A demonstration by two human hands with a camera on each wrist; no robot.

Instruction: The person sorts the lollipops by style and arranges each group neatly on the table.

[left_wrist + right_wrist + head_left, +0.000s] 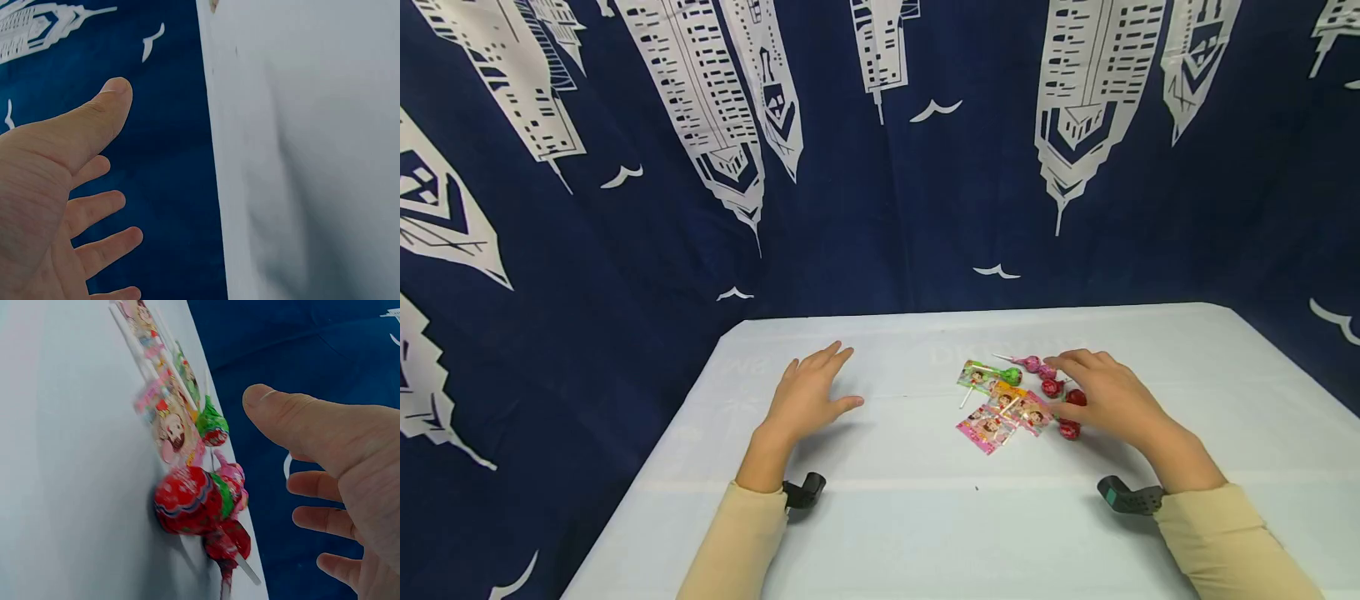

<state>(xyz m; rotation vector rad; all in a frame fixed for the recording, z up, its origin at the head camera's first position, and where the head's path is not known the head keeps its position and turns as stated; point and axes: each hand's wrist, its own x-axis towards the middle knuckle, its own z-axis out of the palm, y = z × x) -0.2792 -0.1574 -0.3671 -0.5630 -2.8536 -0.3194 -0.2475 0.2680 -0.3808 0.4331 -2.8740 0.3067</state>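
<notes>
A small heap of wrapped lollipops lies on the right half of the white table. Red lollipops (187, 499) sit at its right side, with a green lollipop (1011, 377) and pink lollipops (1030, 363) towards the back. Flat candy packets (988, 428) with cartoon faces and white sticks spread to their left. My right hand (1108, 398) hovers beside the red lollipops, fingers spread and nothing in its grasp. Well to the left of the heap, my left hand (808, 398) is held over the table, thumb apart from the fingers, holding nothing.
The white table (895, 533) has its far edge against a dark blue curtain (887, 217) printed with white buildings and birds. Black wrist devices (805, 491) are strapped on both wrists, below beige sleeves (737, 542).
</notes>
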